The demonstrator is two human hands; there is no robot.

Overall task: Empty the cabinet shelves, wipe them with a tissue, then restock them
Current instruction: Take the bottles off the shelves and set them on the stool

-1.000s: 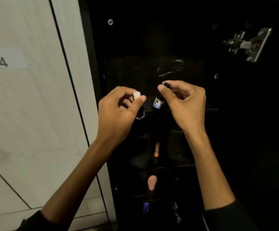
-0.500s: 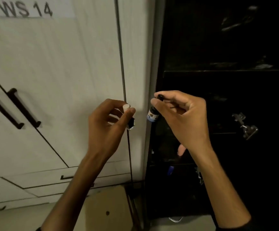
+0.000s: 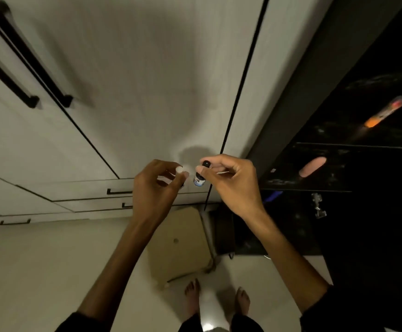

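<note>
My right hand pinches a small dark bottle with a black cap and a blue-white label, held in front of the white cabinet doors. My left hand pinches a small white-capped item just left of the bottle; most of that item is hidden by my fingers. The open dark cabinet stands to the right. On its shelves lie an orange-tipped tube, a pink oblong thing and, lower, something blue.
White closed cabinet doors with black handles fill the left. A cardboard box lies on the pale floor below my hands, my bare feet behind it. A metal hinge hangs inside the dark cabinet.
The view has swung down and left, away from the cabinet interior, to the floor and the box. Both hands keep their items and stay close together.
</note>
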